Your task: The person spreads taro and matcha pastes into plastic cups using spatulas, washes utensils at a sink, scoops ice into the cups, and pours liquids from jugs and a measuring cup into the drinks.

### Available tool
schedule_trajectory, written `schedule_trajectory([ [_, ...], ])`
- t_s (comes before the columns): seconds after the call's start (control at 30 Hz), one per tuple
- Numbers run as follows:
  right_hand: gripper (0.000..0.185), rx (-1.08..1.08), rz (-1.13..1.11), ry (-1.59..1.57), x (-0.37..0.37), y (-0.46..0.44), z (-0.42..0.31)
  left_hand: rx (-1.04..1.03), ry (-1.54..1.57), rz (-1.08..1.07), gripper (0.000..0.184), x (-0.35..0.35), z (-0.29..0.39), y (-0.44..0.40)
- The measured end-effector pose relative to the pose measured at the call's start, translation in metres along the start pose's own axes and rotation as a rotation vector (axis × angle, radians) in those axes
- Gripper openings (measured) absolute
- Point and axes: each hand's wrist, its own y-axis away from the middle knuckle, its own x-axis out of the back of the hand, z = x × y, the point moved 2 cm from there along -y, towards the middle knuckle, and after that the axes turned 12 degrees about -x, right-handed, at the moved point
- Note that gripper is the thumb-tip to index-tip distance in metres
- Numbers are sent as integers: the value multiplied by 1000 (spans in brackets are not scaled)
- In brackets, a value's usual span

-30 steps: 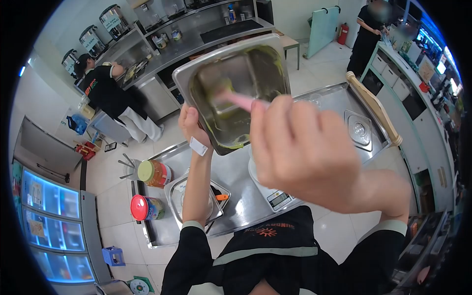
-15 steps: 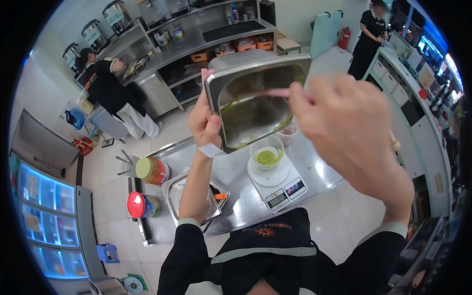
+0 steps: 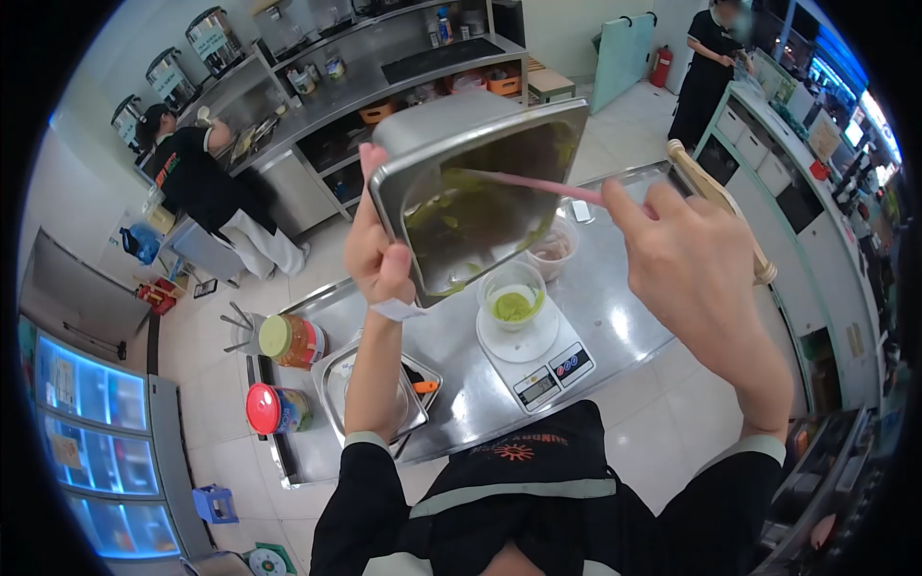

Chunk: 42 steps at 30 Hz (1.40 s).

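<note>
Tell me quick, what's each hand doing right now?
Left hand: closed on the metal pan, holding it tilted.
Right hand: closed on the pink spatula, its far end inside the pan.

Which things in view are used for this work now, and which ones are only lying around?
In use:
metal pan, in left hand
pink utensil, in right hand
cup with green paste, on the scale

Seemingly just lying about:
red-lidded tub
yellow-lidded jar
orange-handled tool
fire extinguisher

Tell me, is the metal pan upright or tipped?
Tipped: the left hand holds the pan with its open side facing the camera.
</note>
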Motion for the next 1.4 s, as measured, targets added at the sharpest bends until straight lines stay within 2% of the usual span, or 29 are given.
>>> schedule_trajectory([
  [0.2, 12, -158, -280, -434, -44, 14, 14, 138, -194, 275, 30, 17, 3, 22],
  [0.43, 16, -192, -441, -572, -50, 44, -22, 95, -290, 228, 34, 5, -2, 32],
  [0.53, 16, -201, -557, -753, -50, 51, -28, 101, -252, 233, 34, 0, -3, 31],
  [0.63, 21, -240, -677, -1109, -58, 52, -27, 92, -266, 252, 35, -3, 0, 29],
  [0.73, 26, -489, -1154, -1427, -68, 54, -28, 58, -351, 333, 41, 2, -6, 36],
  [0.83, 28, -769, -1479, -1871, -63, 56, -29, 66, -357, 357, 42, 1, -5, 40],
  [0.93, 26, -798, -1466, -2038, -52, 48, -18, 101, -391, 359, 42, 4, -3, 41],
  [1.0, 25, -685, -1262, -1821, -58, 48, -4, 198, -368, 363, 42, 3, 5, 36],
  [1.03, 24, -629, -1159, -1711, -61, 48, 4, 158, -365, 363, 41, 6, 4, 35],
  [1.13, 20, -175, -384, -1059, -52, 50, 23, 55, -370, 362, 38, 18, -2, 32],
  [1.23, 17, -320, -510, -916, -41, 52, 26, 19, -379, 331, 33, 24, -5, 35],
  [1.33, 13, -260, -506, -865, -45, 65, 17, 34, -369, 321, 25, 12, 0, 24],
  [1.4, 15, -297, -589, -962, -50, 78, 4, 85, -359, 342, 33, -1, 3, 18],
])
